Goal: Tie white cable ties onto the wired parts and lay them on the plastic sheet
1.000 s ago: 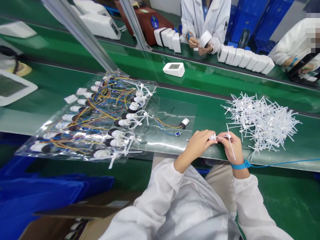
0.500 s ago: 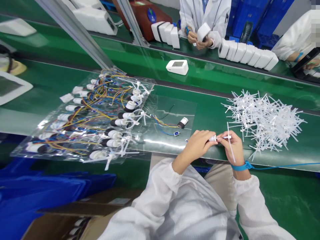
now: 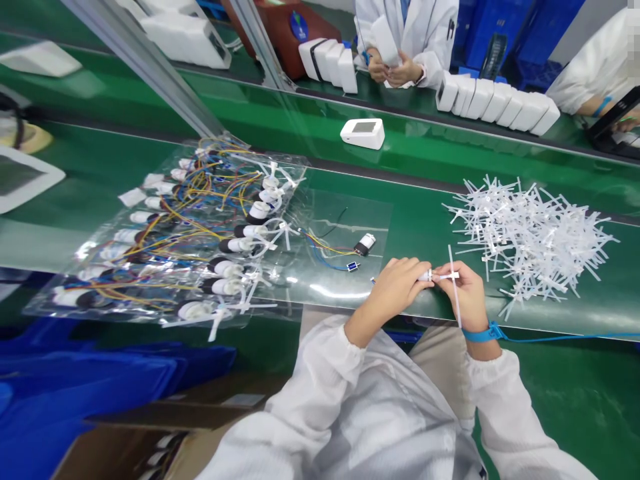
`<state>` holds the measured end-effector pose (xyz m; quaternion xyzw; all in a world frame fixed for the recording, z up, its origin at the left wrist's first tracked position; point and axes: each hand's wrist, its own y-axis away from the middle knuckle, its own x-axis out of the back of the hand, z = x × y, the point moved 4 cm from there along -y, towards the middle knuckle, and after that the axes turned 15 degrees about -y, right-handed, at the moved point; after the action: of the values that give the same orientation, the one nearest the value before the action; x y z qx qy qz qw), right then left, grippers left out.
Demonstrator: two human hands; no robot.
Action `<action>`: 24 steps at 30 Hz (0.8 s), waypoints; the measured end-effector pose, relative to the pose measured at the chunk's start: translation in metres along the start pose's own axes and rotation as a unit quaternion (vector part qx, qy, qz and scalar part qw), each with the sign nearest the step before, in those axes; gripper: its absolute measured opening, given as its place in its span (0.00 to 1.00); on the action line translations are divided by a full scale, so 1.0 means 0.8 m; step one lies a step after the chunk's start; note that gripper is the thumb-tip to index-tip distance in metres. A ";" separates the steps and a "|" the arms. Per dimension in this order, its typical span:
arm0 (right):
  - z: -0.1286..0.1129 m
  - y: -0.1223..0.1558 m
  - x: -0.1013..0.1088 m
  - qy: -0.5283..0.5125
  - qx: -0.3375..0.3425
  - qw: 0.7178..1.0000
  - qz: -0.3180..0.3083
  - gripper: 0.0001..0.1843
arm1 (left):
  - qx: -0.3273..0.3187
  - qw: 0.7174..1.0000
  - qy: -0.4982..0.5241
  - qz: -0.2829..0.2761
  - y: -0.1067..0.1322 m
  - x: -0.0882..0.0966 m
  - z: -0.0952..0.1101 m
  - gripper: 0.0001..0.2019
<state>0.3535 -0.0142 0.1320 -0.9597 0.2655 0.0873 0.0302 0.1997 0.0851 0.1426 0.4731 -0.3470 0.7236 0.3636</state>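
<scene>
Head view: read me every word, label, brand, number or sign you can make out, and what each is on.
No text is readable.
Round blue sticker on the reddish-brown container: marking too blurred to read.
Dark mark on the co-worker's white sleeve: too small to read.
Small blue component on the loose wires: pale marking too small to read.

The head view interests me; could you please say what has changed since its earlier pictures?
The white device on the far belt moved rightward, and a coworker turned the white unit in hand more upright. The white tie in the right hand stands slightly steeper. The left hand still holds a white piece; nothing was visibly grasped or released.
</scene>
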 end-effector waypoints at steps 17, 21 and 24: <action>-0.014 -0.004 -0.008 0.037 0.027 0.999 -0.027 0.05 | 0.026 0.998 0.063 -0.007 0.002 0.007 -0.002 0.13; -0.020 -0.001 -0.012 0.042 0.030 0.998 -0.031 0.05 | 0.014 0.998 0.062 -0.015 0.002 0.005 -0.004 0.14; -0.022 0.000 -0.015 0.039 0.038 0.998 -0.039 0.04 | 0.006 0.998 0.066 -0.017 0.002 0.004 -0.006 0.14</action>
<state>0.3465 -0.0098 0.1516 -0.9701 0.2322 0.0381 0.0595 0.1950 0.0889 0.1440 0.4325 -0.3102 0.7486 0.3954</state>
